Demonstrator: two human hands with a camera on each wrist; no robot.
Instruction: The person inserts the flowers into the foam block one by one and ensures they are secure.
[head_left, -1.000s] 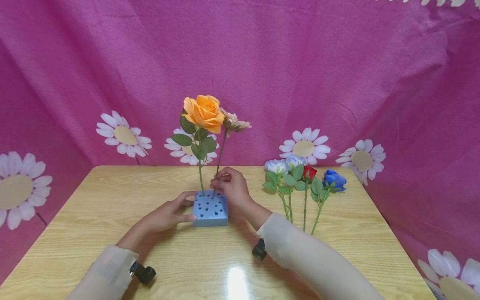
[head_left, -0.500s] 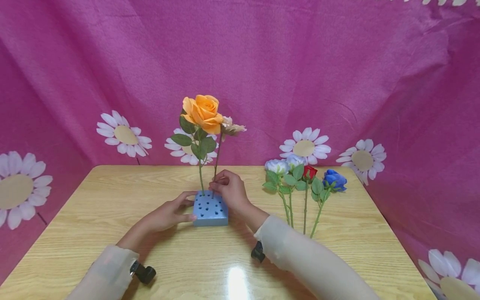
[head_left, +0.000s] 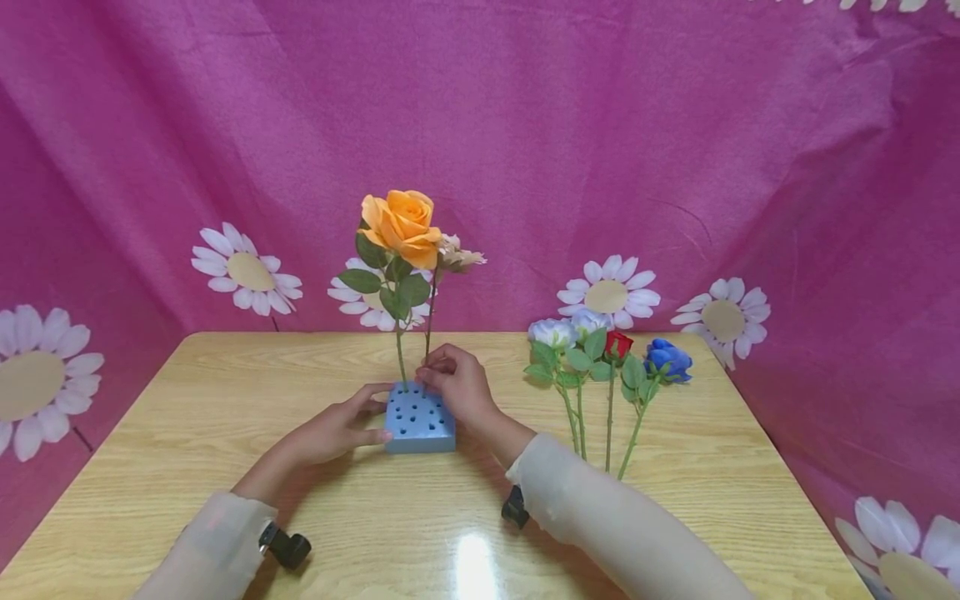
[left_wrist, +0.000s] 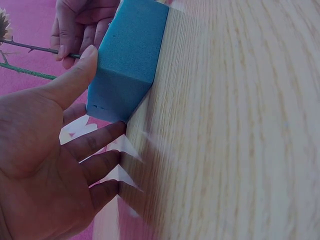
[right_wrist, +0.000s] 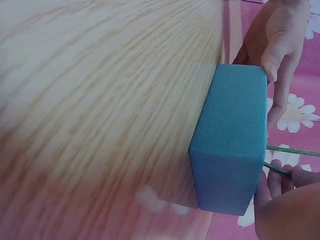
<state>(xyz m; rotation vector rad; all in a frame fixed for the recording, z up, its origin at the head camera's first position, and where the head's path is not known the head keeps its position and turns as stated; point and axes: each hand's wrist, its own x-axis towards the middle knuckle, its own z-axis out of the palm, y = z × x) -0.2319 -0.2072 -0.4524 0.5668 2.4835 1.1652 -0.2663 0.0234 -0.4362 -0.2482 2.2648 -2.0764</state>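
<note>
A blue foam block [head_left: 417,431] with several holes in its top sits on the table. My left hand [head_left: 333,429] steadies the block at its left side, thumb on the front corner and fingers farther back. With thumb and fingertips my right hand [head_left: 467,390] pinches the thin dark stem of a pale pink flower [head_left: 459,254] low down; the stem's foot meets the block's top near the back. Beside it an orange rose [head_left: 403,225] stands upright in the block. In the left wrist view the dark stem [left_wrist: 35,47] runs into the right fingertips.
To the right lie two pale blue-white flowers [head_left: 553,332], a red rose [head_left: 618,344] and a blue rose [head_left: 667,360], stems toward me. The wooden table [head_left: 360,533] ends at a magenta curtain [head_left: 510,167] printed with daisies.
The pale pink flower has swung left and come slightly lower, from a slant to nearly upright. My right hand has shifted a little left and down with it. The left hand stays put.
</note>
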